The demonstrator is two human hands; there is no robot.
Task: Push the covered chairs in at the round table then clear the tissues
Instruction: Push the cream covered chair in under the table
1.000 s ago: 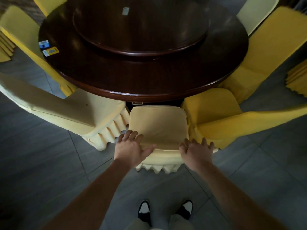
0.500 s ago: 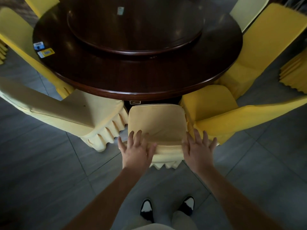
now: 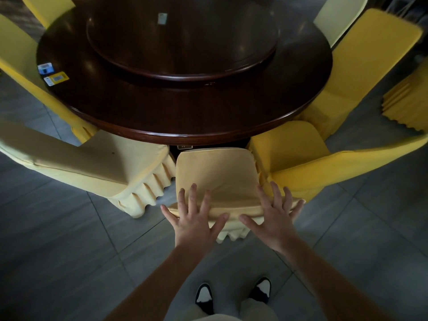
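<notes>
Left hand (image 3: 193,222): fingers spread and straight, laid flat on the top of the chair back, at its left corner
Right hand (image 3: 273,220): also spread wide, fingers straight, flat on the right corner of the same chair back
Middle chair (image 3: 216,172): pale yellow cover, its seat reaches just to the edge of the round table (image 3: 185,117)
Left chair (image 3: 97,165): pale cover, turned at an angle, touching the middle chair
Right chair (image 3: 298,156): brighter yellow, close beside the middle one
Tissue packs (image 3: 52,74): two small packs on the left rim of the table, well apart from the hands
Shoes (image 3: 232,295): black and white, on grey floor tiles
</notes>
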